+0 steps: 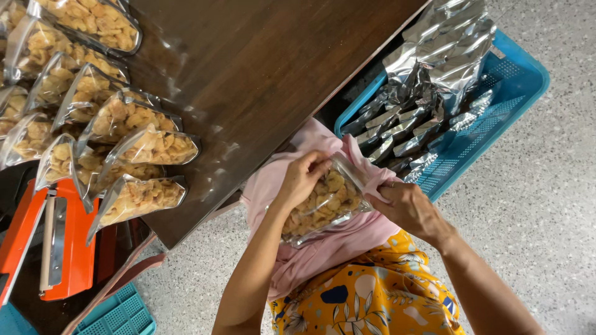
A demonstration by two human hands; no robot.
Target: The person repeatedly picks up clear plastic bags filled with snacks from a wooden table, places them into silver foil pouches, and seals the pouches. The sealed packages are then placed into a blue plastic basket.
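A speckled grey floor (528,205) fills the right and lower parts of the view. Over it stands a dark brown wooden table (261,68), its bare middle showing pale glints of light. At the table's right edge, down on the floor, sits a blue plastic crate (515,93) heaped with empty silver foil pouches (434,68). On the left part of the table lie many clear filled bags of pale yellow chips (112,118), overlapping in rows. Just below them, at the table's left corner, an orange heat sealer (62,248) rests with its arm raised, and a teal crate (118,313) shows beneath it. The person's lap is covered by a pink cloth (323,248) over a yellow flowered garment (372,298). Above the pink cloth, between table and blue crate, both hands hold one clear bag of chips (323,201). The left hand (304,177) pinches the bag's upper edge, fingers closed on the plastic. The right hand (406,208) grips the bag's right side, closed on it.
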